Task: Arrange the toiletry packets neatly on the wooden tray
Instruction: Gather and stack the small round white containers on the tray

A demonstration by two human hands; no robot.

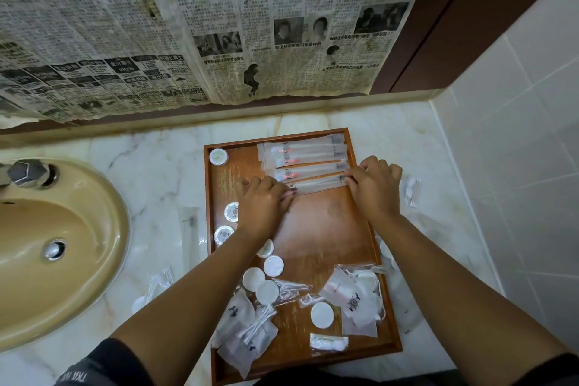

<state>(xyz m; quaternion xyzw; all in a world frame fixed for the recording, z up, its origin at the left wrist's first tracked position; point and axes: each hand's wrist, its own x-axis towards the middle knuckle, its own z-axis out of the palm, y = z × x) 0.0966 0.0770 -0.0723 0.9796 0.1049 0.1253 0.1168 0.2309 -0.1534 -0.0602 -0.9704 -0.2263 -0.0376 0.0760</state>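
Nearest, jumbled packets (250, 323) crowd the near end of the wooden tray (326, 229) on the table (163, 166). The left hand (263, 200) and right hand (374, 188) each pinch an end of a long packet (319, 185). It lies slanted, so square it parallel, just beside the far row (300, 152).

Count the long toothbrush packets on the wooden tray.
4, at the far end of the wooden tray: farthest packet, second packet overlapping it, third packet, and nearest packet, held between left hand and right hand. Overlap may hide more.
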